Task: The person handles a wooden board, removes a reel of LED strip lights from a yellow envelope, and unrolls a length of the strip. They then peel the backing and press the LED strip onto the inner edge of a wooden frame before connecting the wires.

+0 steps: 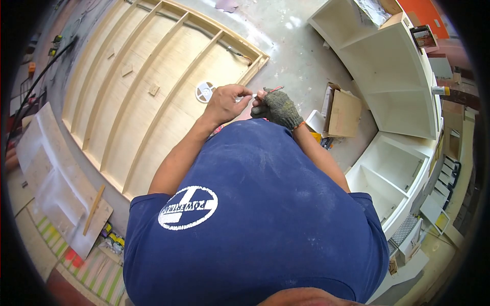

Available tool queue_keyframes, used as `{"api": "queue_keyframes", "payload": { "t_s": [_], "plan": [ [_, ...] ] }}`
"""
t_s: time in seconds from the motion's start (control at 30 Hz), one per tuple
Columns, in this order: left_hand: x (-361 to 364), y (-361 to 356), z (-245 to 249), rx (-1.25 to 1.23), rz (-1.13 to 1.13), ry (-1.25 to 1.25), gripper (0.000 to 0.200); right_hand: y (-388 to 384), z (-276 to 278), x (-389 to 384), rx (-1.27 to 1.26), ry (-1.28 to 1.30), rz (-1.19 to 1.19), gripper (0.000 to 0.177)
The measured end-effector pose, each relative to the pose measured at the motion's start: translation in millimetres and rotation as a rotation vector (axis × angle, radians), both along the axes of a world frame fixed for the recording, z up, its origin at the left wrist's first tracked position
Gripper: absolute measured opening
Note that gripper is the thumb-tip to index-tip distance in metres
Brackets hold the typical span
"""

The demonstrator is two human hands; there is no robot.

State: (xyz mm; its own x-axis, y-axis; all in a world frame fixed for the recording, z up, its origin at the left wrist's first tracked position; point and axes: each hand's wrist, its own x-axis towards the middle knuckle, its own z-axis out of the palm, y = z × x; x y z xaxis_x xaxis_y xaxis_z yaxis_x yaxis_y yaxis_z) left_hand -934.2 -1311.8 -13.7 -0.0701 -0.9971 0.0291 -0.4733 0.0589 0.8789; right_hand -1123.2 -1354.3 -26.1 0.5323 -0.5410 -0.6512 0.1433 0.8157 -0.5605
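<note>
By the disc (205,92) near the right corner of the frame (176,66), my bare left hand (224,103) is almost closed, thumb and finger pinching what looks like the pale tip of a thin wire (277,89). The wire sits just off the frame's right edge, its reddish length in my curled, gloved right hand (280,108); I judge it light and bendy, best pinched near its tip.

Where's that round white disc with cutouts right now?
In the head view, the white disc is left of centre, just left of the left hand, seen against the ribbed wooden panel.
</note>
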Motion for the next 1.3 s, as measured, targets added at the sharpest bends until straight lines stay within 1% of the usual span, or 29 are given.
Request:
{"api": "queue_keyframes", "payload": {
  "t_s": [0.07,0.2,0.27,0.33,0.4,0.47,0.5,0.53,0.57,0.6,0.63,0.67,0.7,0.73,0.8,0.83,0.87,0.93,0.97,1.0,1.07,1.13,1.17,1.2,1.23,1.27,1.3],
  "plan": [
    [-4,2,2,-0.012,-0.006,-0.04,0.016,3,8,2,-0.042,0.097,0.024,0.024],
    [-8,4,7,-0.036,-0.035,-0.132,0.015,5,7,0,-0.027,0.08,0.04,0.026],
    [-11,5,4,-0.068,-0.031,-0.134,0.015,5,2,-2,-0.052,0.137,0.109,0.029],
    [-13,7,1,-0.101,-0.027,-0.136,0.015,7,1,-4,-0.039,0.108,0.1,0.032],
    [-17,8,6,-0.052,-0.019,-0.123,0.015,9,-3,-6,-0.028,0.076,0.092,0.035],
    [-20,11,-3,-0.05,-0.017,-0.089,0.015,8,-15,-10,-0.22,0.233,0.242,0.036],
    [-19,10,-8,-0.051,-0.01,-0.06,0.016,10,-35,-16,-0.235,0.219,0.244,0.036],
    [-19,11,-6,-0.048,-0.027,-0.073,0.016,12,-63,-25,-0.667,0.335,0.314,0.034],
    [-19,13,-13,-0.034,-0.019,-0.156,0.016,8,-74,-25,-1.116,0.441,0.359,0.032],
    [-21,14,-13,-0.061,-0.004,-0.188,0.016,8,-36,-25,-1.143,0.605,0.552,0.025],
    [-20,14,-20,-0.08,-0.033,-0.212,0.016,8,-34,-26,-1.28,0.604,0.572,0.02],
    [-19,15,-27,-0.17,-0.054,-0.191,0.016,7,-41,-28,-1.655,0.658,0.595,0.02],
    [-20,15,-31,-0.085,-0.055,-0.196,0.014,5,-66,-30,-1.623,0.626,0.542,0.028],
    [-22,14,-19,-0.142,-0.062,-0.132,0.013,6,-25,-21,-1.504,0.775,0.79,0.033],
    [-22,14,-17,-0.118,-0.089,-0.196,0.014,6,-39,-30,-1.697,0.659,0.654,0.032],
    [-22,13,-17,-0.113,-0.113,-0.262,0.014,8,-34,-27,-1.628,0.73,0.694,0.028],
    [-22,13,-10,-0.143,-0.117,-0.189,0.014,10,-26,-27,-1.544,0.804,0.738,0.027],
    [-23,13,-7,-0.167,-0.11,-0.166,0.015,10,-45,-28,-1.555,0.835,0.744,0.027],
    [-22,10,-4,-0.175,-0.108,-0.171,0.015,9,-37,-25,-1.54,0.872,0.765,0.027],
    [-21,10,-3,-0.172,-0.121,-0.192,0.015,8,-29,-24,-1.545,0.872,0.763,0.027],
    [-22,11,-3,-0.156,-0.139,-0.199,0.014,9,-10,-27,-1.671,0.799,0.79,0.019],
    [-23,11,-7,-0.089,-0.111,-0.113,0.014,9,-52,-33,-1.799,0.783,0.582,0.018],
    [-25,12,-15,-0.08,-0.088,-0.134,0.013,7,-68,-37,-1.646,0.746,0.595,0.017],
    [-25,9,-30,-0.103,-0.103,-0.159,0.013,9,-62,-38,-1.779,0.72,0.574,0.018],
    [-28,9,-31,-0.109,-0.1,-0.131,0.012,9,-54,-39,-1.786,0.726,0.582,0.019],
    [-30,9,-22,-0.057,-0.133,-0.376,0.012,8,-45,-40,-1.627,0.662,0.662,0.016],
    [-32,12,-10,-0.061,-0.113,-0.277,0.013,9,-35,-41,-1.704,0.673,0.665,0.016]
  ]
}}
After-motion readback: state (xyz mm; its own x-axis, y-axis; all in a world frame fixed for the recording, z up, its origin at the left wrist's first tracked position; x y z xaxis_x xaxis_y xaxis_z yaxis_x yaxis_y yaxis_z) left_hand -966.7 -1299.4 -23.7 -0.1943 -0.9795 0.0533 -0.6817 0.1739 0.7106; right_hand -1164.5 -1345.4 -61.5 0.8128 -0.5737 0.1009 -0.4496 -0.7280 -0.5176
